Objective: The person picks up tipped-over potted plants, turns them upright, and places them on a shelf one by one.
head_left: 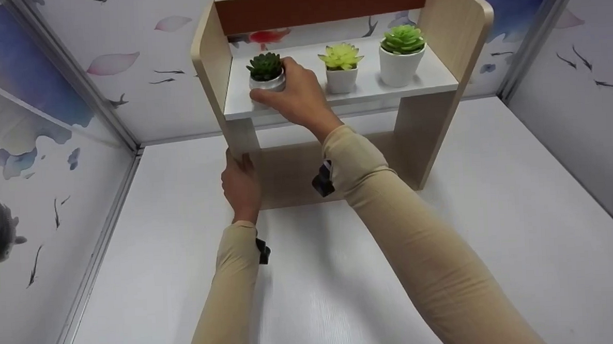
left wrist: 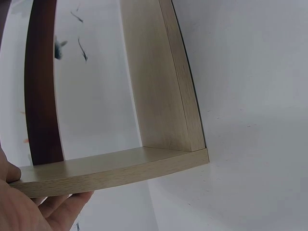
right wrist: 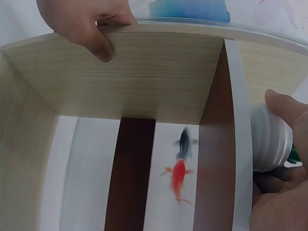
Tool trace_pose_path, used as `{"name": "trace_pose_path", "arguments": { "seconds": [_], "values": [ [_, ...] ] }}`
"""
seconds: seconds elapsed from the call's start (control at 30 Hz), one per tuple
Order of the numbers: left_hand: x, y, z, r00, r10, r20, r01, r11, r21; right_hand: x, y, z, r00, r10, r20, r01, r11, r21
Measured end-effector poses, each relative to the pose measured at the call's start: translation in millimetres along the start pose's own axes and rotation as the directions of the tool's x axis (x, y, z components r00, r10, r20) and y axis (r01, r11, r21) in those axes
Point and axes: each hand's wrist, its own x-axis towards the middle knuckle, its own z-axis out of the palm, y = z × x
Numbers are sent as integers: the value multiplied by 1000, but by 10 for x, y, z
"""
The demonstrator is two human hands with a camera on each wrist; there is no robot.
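Observation:
On the upper white board [head_left: 370,99] of a small wooden shelf stand three potted succulents. My right hand [head_left: 303,92] grips the leftmost, a dark green succulent [head_left: 265,66] in a silvery-white pot, thumb in front and fingers behind. In the right wrist view that ribbed pot [right wrist: 267,137] sits against the board, between thumb and fingers. Lower down, my left hand [head_left: 242,187] holds the shelf's left side panel [left wrist: 125,169], its thumb on the inner face and its fingers outside.
A yellow-green succulent [head_left: 341,56] in a small white pot stands just right of my right hand. Farther right is a bright green succulent [head_left: 403,39] in a larger white pot, near the right side panel [head_left: 458,36]. The shelf rests on a white table [head_left: 312,296] with printed walls around it.

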Motion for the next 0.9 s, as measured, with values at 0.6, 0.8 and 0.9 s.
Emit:
{"name": "trace_pose_path", "arguments": {
  "seconds": [0.6, 0.8, 0.9],
  "values": [
    [22, -170, -31, 999, -7, 36, 7, 1000, 3, -48, 50, 195, 999, 51, 1, -51, 999, 3],
    [-35, -251, -54, 999, -30, 38, 28, 999, 38, -268, 157, 270, 1000, -6, -10, 7, 998, 59],
    [-55, -271, -56, 998, -30, 46, 28, 999, 33, -405, 221, 249, 999, -23, -37, 26, 997, 79]
  ]
}}
